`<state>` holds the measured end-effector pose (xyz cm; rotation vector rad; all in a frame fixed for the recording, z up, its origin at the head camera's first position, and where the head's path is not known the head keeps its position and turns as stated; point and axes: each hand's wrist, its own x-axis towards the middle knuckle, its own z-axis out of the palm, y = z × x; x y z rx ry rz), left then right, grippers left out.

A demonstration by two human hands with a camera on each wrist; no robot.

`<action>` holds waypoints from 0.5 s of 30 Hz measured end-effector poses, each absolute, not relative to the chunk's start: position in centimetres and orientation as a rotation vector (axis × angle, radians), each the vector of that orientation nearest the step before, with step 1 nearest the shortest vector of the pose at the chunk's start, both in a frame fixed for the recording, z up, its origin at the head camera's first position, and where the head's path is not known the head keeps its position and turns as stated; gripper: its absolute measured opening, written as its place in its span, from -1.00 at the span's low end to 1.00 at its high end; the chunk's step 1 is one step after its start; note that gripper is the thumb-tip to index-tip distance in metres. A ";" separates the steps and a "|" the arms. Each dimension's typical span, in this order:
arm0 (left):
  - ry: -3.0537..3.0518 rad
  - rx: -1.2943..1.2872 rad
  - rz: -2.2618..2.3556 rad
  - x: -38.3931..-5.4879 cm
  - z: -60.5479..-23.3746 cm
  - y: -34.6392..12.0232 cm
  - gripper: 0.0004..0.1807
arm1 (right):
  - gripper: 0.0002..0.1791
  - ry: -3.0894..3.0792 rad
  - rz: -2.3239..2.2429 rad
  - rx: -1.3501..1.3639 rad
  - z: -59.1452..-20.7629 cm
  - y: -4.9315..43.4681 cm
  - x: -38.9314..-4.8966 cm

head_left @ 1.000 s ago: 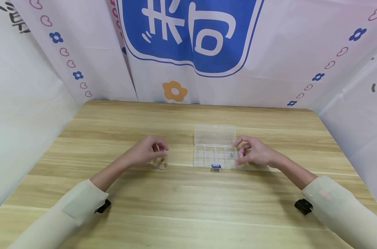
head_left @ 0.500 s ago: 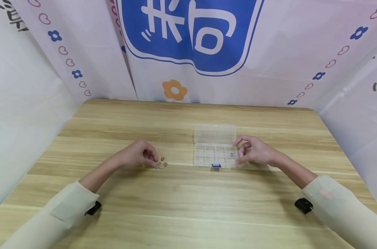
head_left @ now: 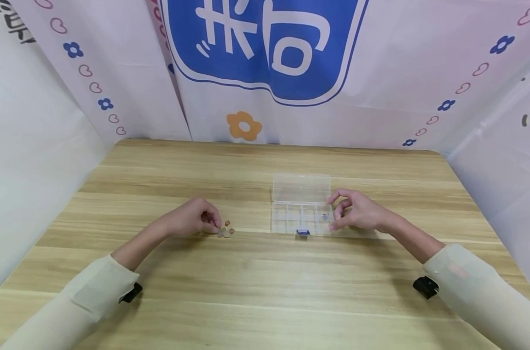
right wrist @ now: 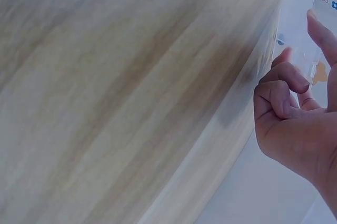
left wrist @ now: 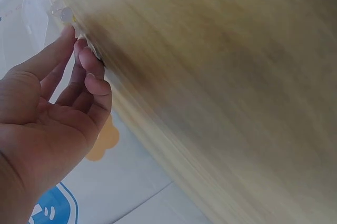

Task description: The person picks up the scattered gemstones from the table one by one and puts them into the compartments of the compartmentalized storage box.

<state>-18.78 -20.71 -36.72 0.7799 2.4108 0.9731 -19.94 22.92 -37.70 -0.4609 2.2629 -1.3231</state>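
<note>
A clear plastic compartment box [head_left: 287, 218] stands with its lid [head_left: 301, 188] raised at the back. A small blue piece [head_left: 325, 217] sits in a right-hand compartment. My right hand [head_left: 364, 212] holds the box's right end, thumb near the front corner and index finger near the hinge. To the left lies a small group of beads [head_left: 227, 234], brown, pale and greyish. My left hand [head_left: 194, 217] is at their left side, thumb and fingers drawn together beside a greyish bead [left wrist: 66, 14]. Whether they pinch it is unclear.
A blue clasp [head_left: 303, 232] sticks out at the box's front edge. The wooden table [head_left: 265, 291] ends at the back against a printed cloth [head_left: 378, 121], with white cloth on both sides. Black devices [head_left: 425, 288] are strapped under the sleeves.
My left hand has moved left and down from above the beads to their left side, then held nearly still. My right hand stays at the box.
</note>
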 end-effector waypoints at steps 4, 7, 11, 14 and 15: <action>2.427 0.781 0.967 -18.8 -36.6 -20.9 -0.95 | -0.37 2.261 -1.321 -0.465 -37.6 22.8 -20.0; 2.459 0.804 0.960 -18.9 -36.5 -20.9 -0.95 | -0.36 2.268 -1.311 -0.457 -37.6 22.8 -20.0; 2.499 0.821 0.968 -19.1 -36.5 -20.9 -0.96 | -0.36 2.269 -1.309 -0.453 -37.6 22.9 -20.0; 2.507 0.812 0.988 -19.2 -36.5 -20.8 -0.96 | -0.36 2.265 -1.309 -0.452 -37.6 22.9 -20.0; 2.505 0.811 0.998 -19.2 -36.4 -20.7 -0.96 | -0.36 2.264 -1.308 -0.452 -37.6 22.9 -20.0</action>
